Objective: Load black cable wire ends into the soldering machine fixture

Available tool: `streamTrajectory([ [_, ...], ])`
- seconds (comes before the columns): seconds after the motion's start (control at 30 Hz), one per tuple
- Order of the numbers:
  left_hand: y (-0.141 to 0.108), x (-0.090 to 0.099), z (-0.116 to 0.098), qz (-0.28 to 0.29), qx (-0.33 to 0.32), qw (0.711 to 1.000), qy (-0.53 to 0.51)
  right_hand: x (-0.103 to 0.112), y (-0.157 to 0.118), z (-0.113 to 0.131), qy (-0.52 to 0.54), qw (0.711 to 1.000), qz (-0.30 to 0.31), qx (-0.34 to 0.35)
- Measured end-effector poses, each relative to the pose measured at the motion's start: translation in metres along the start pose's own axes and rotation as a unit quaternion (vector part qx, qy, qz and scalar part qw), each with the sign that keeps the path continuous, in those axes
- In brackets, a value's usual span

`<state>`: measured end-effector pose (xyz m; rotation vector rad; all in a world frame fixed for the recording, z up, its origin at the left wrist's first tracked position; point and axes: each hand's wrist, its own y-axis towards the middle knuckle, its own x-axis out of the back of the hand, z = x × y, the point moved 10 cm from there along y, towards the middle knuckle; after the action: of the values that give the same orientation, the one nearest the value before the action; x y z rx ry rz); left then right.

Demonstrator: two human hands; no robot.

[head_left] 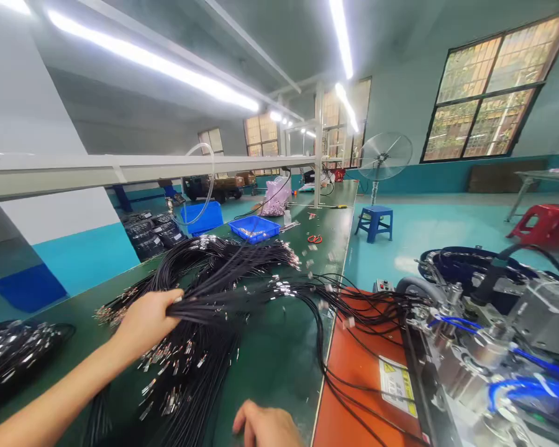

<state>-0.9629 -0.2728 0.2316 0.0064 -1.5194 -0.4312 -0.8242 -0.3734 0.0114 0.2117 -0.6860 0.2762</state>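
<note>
In the head view, the main risk is judged to be tangling: a bundle of black cables (pixel 205 305) is gripped by the left hand (pixel 149 318) above a pile of similar cables (pixel 202 379), and strands from below could be caught and dragged along if the bundle were pulled. A second snag could be caused by the loose cables (pixel 320 332) that are draped across the edge of the surface (pixel 270 366) and over the orange plate (pixel 349 366) beside the machine (pixel 475 372); if they were hooked by the bundle's far end, connectors could be strained or cables swept off the edge. Strands could also be lost from the grip, since the bundle is loosely fanned out and is held near one end only. Small metal connectors (pixel 283 287) are seen near its far side, but where the bundle ends cannot be made out through the blur. As for the fingers (pixel 176 295) of the left hand, they are wrapped closely around the bundle, with the thumb laid along the top, and the cables are stretched away from them toward the right, over the surface. The right hand (pixel 271 427) is cut off by the lower border, well apart from the bundle; its visible fingers are bent, nothing is seen in them, and whether they are pressed together cannot be told.
</note>
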Motion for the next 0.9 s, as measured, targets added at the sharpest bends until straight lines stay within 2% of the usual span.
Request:
streamTrajectory([
  [0.03,-0.011,-0.009,-0.006,0.013,-0.009,1.000,0.007,0.006,-0.002,-0.002,0.097,0.995,0.007,-0.031],
  [0.1,-0.027,-0.025,-0.019,0.035,-0.032,0.999,0.017,0.011,-0.004,-0.007,0.252,0.963,0.021,-0.090],
  [0.2,-0.040,-0.038,-0.033,0.060,-0.066,0.996,0.026,0.013,-0.003,-0.016,0.389,0.909,0.007,-0.148],
  [0.3,-0.044,-0.043,-0.039,0.065,-0.094,0.992,0.046,0.015,-0.001,-0.018,0.476,0.866,-0.027,-0.150],
  [0.43,-0.047,-0.040,-0.038,0.038,-0.118,0.991,0.058,0.019,-0.003,-0.004,0.551,0.825,-0.031,-0.122],
  [0.53,-0.051,-0.035,-0.031,0.010,-0.129,0.991,0.046,0.024,-0.004,0.009,0.581,0.807,-0.022,-0.100],
  [0.63,-0.054,-0.044,-0.013,0.020,-0.125,0.992,0.025,0.027,-0.002,0.020,0.600,0.796,-0.012,-0.075],
  [0.73,-0.057,-0.053,0.001,0.016,-0.123,0.992,0.016,0.028,-0.001,0.022,0.595,0.801,-0.009,-0.061],
  [0.8,-0.060,-0.051,0.002,0.012,-0.119,0.993,0.008,0.029,0.000,0.021,0.590,0.805,-0.008,-0.064],
  [0.87,-0.066,-0.042,-0.005,0.047,-0.115,0.992,-0.022,0.036,0.000,0.025,0.588,0.807,-0.008,-0.063],
  [0.9,-0.069,-0.035,-0.014,0.087,-0.126,0.987,-0.044,0.044,0.001,0.030,0.586,0.809,-0.007,-0.055],
])
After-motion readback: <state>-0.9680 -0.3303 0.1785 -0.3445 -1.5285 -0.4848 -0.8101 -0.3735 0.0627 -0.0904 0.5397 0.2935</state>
